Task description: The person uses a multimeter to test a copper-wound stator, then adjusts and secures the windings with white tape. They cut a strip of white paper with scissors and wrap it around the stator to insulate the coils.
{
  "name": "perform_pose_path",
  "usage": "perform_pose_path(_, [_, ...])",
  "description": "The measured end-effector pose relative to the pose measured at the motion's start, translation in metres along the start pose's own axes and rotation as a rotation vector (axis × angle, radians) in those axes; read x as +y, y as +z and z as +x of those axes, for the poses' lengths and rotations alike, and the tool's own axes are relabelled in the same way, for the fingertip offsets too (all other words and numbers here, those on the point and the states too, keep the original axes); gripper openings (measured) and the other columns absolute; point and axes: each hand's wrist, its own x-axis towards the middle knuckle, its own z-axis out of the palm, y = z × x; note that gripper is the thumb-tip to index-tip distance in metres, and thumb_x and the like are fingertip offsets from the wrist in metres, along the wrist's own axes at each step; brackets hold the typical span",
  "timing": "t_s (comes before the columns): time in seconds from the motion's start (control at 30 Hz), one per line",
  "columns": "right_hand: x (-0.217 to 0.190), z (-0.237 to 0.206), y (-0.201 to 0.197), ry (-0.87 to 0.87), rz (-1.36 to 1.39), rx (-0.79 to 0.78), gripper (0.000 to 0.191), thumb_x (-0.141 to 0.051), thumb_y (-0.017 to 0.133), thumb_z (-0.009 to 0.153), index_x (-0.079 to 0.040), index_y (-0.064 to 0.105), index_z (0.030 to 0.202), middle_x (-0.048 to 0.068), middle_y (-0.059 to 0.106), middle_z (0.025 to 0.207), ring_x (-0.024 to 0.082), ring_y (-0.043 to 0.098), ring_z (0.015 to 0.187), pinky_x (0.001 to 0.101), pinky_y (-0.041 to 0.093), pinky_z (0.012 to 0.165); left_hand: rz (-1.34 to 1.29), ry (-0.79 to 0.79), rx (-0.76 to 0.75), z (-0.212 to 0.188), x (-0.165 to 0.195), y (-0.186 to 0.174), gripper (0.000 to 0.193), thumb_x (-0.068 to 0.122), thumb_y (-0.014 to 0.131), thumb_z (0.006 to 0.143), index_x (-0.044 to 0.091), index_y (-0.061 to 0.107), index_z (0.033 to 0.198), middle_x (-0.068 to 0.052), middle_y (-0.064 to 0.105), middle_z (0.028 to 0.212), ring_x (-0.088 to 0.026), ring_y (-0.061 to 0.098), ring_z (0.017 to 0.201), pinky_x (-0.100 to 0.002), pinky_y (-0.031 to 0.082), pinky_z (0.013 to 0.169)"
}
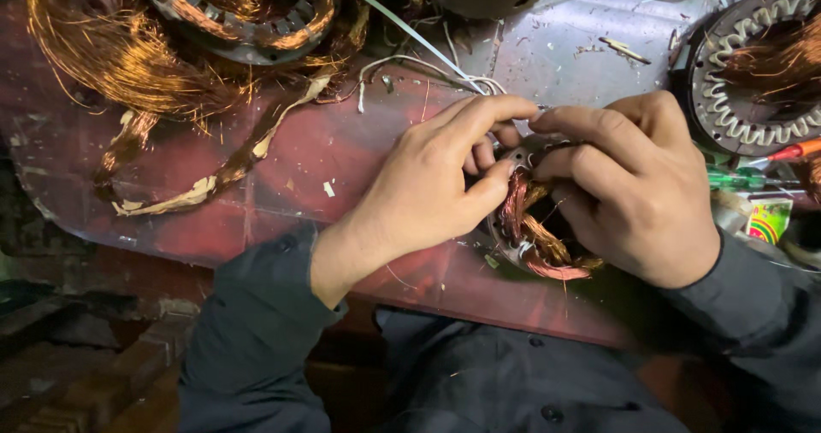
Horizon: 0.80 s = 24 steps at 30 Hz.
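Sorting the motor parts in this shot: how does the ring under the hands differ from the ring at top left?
The ring under the hands is mostly covered by the left hand and right hand; the ring at top left lies untouched. The held ring's copper wire sits in tight bundles; the top-left ring's wire spills out in loose tangles. The held ring looks smaller. Both are metal rings wound with copper wire on the red board.

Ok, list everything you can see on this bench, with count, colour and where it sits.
small stator: one, grey with copper windings, centre, under both hands
loose copper wire: one tangle, orange, top left
stripped stator ring: one, grey, top left
slotted stator: one, grey, top right
white wires: a few, top centre
screwdrivers: two, orange and green, right edge
bench top: red
left hand: on the small stator
right hand: on the small stator
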Motion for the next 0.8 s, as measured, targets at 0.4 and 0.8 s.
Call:
perform_pose_path(0.4, [-0.002, 0.002, 0.001, 0.033, -0.048, -0.039, 0.032, 0.002, 0.08, 0.062, -0.01, 0.069, 0.09, 0.003, 0.068, 0.117, 0.033, 0.057, 0.094, 0.0392, 0.05, 0.082, -0.011, -0.012, -0.015, 0.0, -0.003, 0.001, 0.049, 0.004, 0.073, 0.09, 0.013, 0.058, 0.136, -0.002, 0.068, 0.106, -0.012, 0.064, 0.077, -0.027, 0.059, 0.073])
perform_pose_path(0.8, [0.011, -0.005, 0.008, -0.019, 0.121, -0.036, 0.029, 0.002, 0.082, 0.057, -0.011, 0.063, 0.075, 0.0, 0.07, 0.109, 0.031, 0.057, 0.094, 0.04, 0.047, 0.081, -0.108, -0.051, -0.038, 0.002, -0.01, 0.0, 0.048, 0.003, 0.074, 0.089, 0.012, 0.06, 0.134, -0.001, 0.071, 0.109, -0.008, 0.066, 0.075, -0.025, 0.059, 0.071])
